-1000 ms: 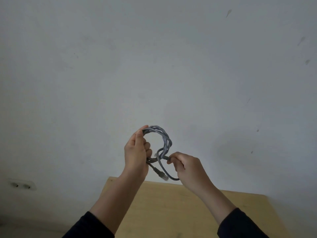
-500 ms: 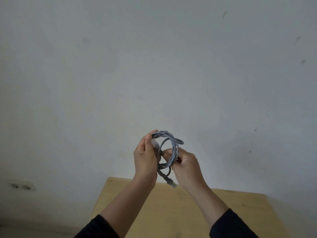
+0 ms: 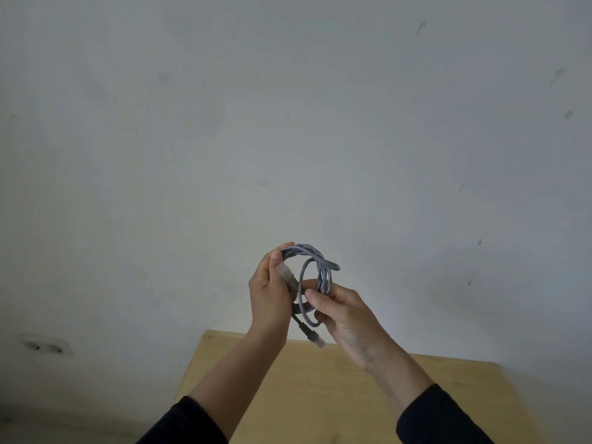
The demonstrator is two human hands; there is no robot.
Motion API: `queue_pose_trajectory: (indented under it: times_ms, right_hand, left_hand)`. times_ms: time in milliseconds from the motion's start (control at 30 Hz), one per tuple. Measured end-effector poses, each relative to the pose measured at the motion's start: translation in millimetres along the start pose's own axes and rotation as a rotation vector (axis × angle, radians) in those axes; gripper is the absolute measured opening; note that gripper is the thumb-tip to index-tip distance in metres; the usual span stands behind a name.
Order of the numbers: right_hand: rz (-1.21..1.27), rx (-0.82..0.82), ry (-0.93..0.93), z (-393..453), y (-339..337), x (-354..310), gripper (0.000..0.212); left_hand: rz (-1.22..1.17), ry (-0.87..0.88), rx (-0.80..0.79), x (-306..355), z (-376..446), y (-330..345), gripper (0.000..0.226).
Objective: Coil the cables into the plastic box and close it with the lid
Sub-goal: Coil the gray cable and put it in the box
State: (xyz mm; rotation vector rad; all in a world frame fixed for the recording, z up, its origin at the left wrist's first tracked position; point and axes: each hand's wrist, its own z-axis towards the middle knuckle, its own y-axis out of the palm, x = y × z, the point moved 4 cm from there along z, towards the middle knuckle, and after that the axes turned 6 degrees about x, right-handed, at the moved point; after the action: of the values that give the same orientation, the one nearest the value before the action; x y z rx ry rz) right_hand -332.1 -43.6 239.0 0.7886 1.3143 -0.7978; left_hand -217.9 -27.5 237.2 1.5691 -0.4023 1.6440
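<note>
A grey network cable (image 3: 322, 267) is wound into a small coil held up in front of the wall, above the table's far edge. My left hand (image 3: 270, 296) grips the coil's left side, with one clear plug lying against its thumb. My right hand (image 3: 342, 312) pinches the coil's lower right strands. The second plug (image 3: 317, 341) dangles below the hands on a short dark-booted end. No plastic box or lid is in view.
A light wooden table (image 3: 320, 395) fills the bottom of the view, its far edge near the white wall (image 3: 288, 123). A wall socket (image 3: 46, 346) sits low on the left. Dark sleeves cover both forearms.
My hands have drawn together and the open loop has tightened into a smaller coil. One plug end has come up beside my left thumb.
</note>
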Motion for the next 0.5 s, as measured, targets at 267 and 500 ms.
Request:
queue_pose_trajectory:
  times_ms: [267,500]
  right_hand:
    - [-0.372,0.292,-0.189,1.2,-2.3,-13.6,0.036]
    - [-0.800,0.484,-0.691,-6.3,17.1,-16.7,0.034]
  left_hand:
    - [-0.055,-0.037,0.011,-2.2,0.2,-1.1,0.036]
    - [-0.069,-0.009,0.042,1.7,4.9,0.0,0.036]
